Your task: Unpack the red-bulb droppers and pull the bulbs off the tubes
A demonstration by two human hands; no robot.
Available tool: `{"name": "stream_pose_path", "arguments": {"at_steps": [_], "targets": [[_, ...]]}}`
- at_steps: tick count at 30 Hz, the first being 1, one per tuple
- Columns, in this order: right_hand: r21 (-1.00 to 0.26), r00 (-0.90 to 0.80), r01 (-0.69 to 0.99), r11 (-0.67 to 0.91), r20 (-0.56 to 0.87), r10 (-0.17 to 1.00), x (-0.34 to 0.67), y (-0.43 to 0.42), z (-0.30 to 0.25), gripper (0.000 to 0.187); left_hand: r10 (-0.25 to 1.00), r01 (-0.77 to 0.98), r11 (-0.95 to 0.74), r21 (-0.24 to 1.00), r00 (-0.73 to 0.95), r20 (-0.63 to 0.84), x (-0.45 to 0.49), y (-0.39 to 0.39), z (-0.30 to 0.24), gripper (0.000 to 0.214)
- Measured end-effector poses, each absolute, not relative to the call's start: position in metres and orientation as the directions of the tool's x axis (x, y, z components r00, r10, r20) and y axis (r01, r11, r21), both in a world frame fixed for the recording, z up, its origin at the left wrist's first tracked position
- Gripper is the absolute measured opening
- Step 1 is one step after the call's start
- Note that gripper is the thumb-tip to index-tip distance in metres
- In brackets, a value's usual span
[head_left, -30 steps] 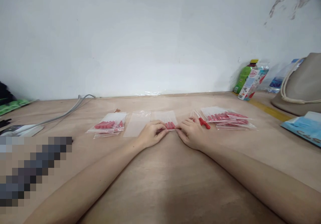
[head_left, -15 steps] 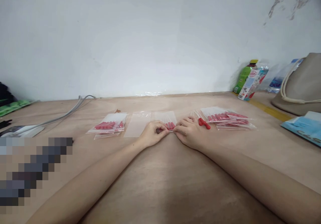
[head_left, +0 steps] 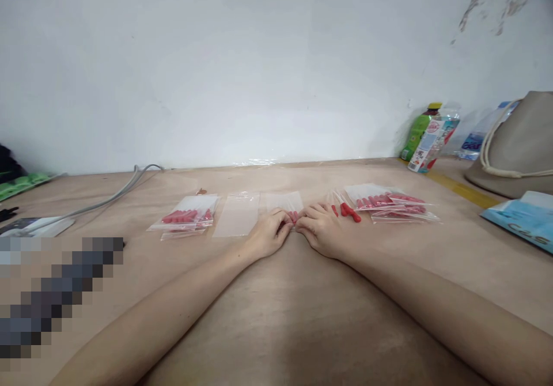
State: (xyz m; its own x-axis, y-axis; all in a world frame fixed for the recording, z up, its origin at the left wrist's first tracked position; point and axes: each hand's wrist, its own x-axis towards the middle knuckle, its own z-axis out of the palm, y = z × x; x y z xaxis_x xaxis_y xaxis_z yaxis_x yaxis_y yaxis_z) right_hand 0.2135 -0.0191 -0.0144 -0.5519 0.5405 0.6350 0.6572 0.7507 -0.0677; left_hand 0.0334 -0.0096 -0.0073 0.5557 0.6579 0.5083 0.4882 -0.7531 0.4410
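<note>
A small clear zip bag [head_left: 283,200] with red finger-shaped pieces in it lies flat on the table. Its near edge is pinched from the left by my left hand [head_left: 271,233], fingers curled. My right hand [head_left: 320,229] is closed at the same edge, with only a narrow gap between the two sets of fingertips; they hide most of the seal and some red pieces. Just right of my right hand lie loose red pieces [head_left: 349,212]. A flat clear bag [head_left: 237,216] with nothing visible inside is left of my left hand.
Filled bags of red pieces are stacked at left [head_left: 181,217] and at right [head_left: 386,203]. Bottles [head_left: 427,135], a beige bag [head_left: 514,150] and a blue packet [head_left: 525,219] stand or lie at far right. A grey cable [head_left: 116,193] runs along the left.
My left hand has slid slightly right along the bag's edge, its fingers more curled, closer to my right hand. Another loose red piece now shows beside my right hand.
</note>
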Motion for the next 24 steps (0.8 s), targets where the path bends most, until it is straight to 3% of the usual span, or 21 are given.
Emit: {"name": "stream_pose_path", "arguments": {"at_steps": [4,9,11,14,16,19,24], "targets": [[-0.132,-0.564,0.603,0.787,0.627,0.537,0.209,-0.019,-0.018,0.015,0.692,0.550,-0.715,0.431,0.467,0.551,0.034,-0.010,-0.009,0.013],[-0.274,-0.579,0.497,0.823,0.602,0.550,0.210,-0.031,-0.011,0.011,0.780,0.577,-0.590,0.565,0.226,0.584,0.030,-0.008,-0.008,0.015],[-0.346,-0.546,0.494,0.798,0.591,0.594,0.212,-0.035,-0.008,0.009,0.767,0.535,-0.615,0.579,0.236,0.597,0.026,-0.008,-0.007,0.016],[-0.414,-0.426,0.564,0.715,0.596,0.681,0.218,-0.034,-0.009,0.020,0.745,0.509,-0.656,0.557,0.322,0.584,0.019,-0.008,-0.005,0.020],[-0.397,-0.334,0.637,0.661,0.630,0.701,0.221,-0.029,-0.013,0.024,0.730,0.534,-0.676,0.507,0.393,0.560,0.015,-0.008,-0.004,0.024],[-0.308,-0.227,0.762,0.569,0.696,0.681,0.224,-0.024,-0.017,0.014,0.700,0.577,-0.710,0.403,0.511,0.500,0.012,-0.010,-0.003,0.031],[-0.201,-0.223,0.871,0.449,0.651,0.725,0.226,-0.026,-0.015,0.016,0.668,0.583,-0.742,0.330,0.608,0.428,0.011,-0.013,-0.001,0.036]]}}
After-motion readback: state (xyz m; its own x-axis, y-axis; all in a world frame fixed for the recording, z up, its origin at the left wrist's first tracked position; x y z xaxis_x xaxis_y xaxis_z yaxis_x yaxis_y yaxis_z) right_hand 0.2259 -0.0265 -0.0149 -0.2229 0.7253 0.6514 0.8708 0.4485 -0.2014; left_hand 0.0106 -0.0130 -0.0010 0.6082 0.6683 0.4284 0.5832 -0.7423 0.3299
